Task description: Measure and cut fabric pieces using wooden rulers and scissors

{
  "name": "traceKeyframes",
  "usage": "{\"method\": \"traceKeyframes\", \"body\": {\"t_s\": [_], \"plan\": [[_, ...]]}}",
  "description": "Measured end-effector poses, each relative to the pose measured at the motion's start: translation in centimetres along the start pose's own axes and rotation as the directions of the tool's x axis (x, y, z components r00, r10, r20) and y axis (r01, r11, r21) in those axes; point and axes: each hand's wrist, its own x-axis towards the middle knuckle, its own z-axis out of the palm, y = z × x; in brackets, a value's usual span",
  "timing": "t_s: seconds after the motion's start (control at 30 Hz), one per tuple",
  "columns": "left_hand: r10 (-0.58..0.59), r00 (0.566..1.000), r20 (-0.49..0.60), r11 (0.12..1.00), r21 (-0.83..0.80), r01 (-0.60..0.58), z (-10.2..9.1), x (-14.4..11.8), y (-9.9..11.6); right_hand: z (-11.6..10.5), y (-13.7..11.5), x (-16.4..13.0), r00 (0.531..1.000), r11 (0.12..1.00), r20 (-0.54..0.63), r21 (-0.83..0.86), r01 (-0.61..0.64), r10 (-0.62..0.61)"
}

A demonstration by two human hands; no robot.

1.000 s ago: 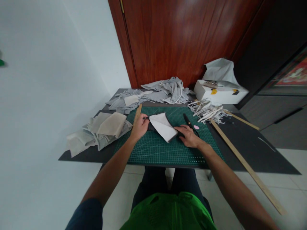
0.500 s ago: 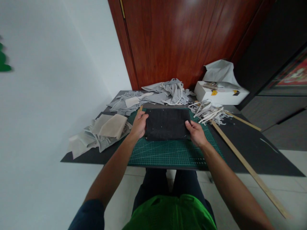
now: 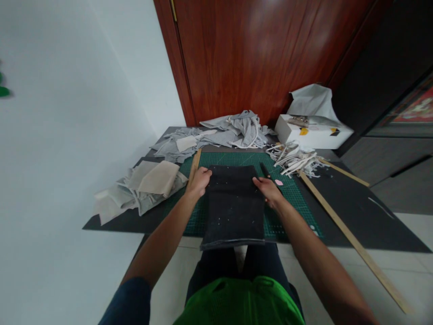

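A long black cloth [image 3: 235, 207], flecked with small white specks, hangs down over the front edge of the green cutting mat [image 3: 287, 212]. My left hand [image 3: 200, 181] pinches its upper left side, with the thumb on top. On the opposite side, my right hand [image 3: 267, 189] grips the upper right edge. Just beyond my right hand lies a dark, slim tool that looks like a knife [image 3: 264, 169], beside a small pink piece [image 3: 278, 182]. A wooden strip [image 3: 195, 163] lies close to my left hand.
Folded beige and grey cloth [image 3: 158, 178] lies at the left. Grey fabric scraps [image 3: 237, 128] line the back near the door. A heap of pale strips [image 3: 297, 158] sits before a white box [image 3: 314, 133]. A long wooden stick [image 3: 352, 239] juts past the table's front edge.
The folded black cloth has opened out lengthwise and come toward me, its lower end now past the table edge. My right hand has shifted slightly left. The dark tool and pink piece are now uncovered.
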Motion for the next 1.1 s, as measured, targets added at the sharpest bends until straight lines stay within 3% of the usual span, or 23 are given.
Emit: {"method": "traceKeyframes", "body": {"t_s": [0.07, 0.13, 0.2, 0.27, 0.37, 0.5, 0.6, 0.77, 0.93, 1.1], "plan": [[-0.04, 0.998, -0.043, 0.983, 0.177, 0.047, 0.6, 0.2, -1.7, 0.6, 1.0, 1.0, 0.995, 0.949, -0.099, -0.315, -0.001, -0.032], [0.002, 1.0, -0.027, 0.942, 0.335, 0.007, 0.9, 0.3, -2.7, 1.2, 1.4, 1.7, 0.983, 0.806, -0.145, -0.592, 0.008, -0.116], [0.067, 0.998, 0.007, 0.881, 0.47, -0.062, 1.1, 0.3, -2.9, 1.8, 1.3, 2.0, 0.968, 0.651, -0.17, -0.759, -0.009, -0.184], [0.092, 0.996, 0.021, 0.812, 0.577, -0.087, 1.3, 0.3, -2.7, 2.3, 1.0, 2.0, 0.958, 0.549, -0.208, -0.833, -0.067, -0.198], [0.077, 0.996, 0.046, 0.699, 0.71, -0.086, 1.7, 0.0, -2.1, 2.9, 0.8, 2.1, 0.954, 0.48, -0.244, -0.867, -0.135, -0.172], [0.053, 0.996, 0.077, 0.521, 0.848, -0.093, 2.5, -0.4, -1.3, 3.4, 0.5, 2.9, 0.951, 0.47, -0.241, -0.873, -0.126, -0.194], [0.043, 0.998, 0.046, 0.458, 0.887, -0.061, 2.9, -0.3, -1.0, 3.8, -0.1, 3.8, 0.952, 0.505, -0.249, -0.854, -0.129, -0.179], [0.117, 0.992, 0.055, 0.509, 0.854, -0.107, 3.1, 0.7, -0.8, 4.0, -0.3, 4.4, 0.957, 0.573, -0.221, -0.816, -0.075, -0.189], [0.224, 0.969, 0.102, 0.681, 0.695, -0.23, 3.2, 1.9, -1.9, 3.8, 0.8, 5.0, 0.923, 0.626, -0.247, -0.78, -0.008, -0.295], [0.347, 0.932, 0.107, 0.793, 0.496, -0.353, 2.9, 3.0, -3.6, 3.2, 1.6, 6.0, 0.911, 0.67, -0.285, -0.742, -0.013, -0.299]]}}
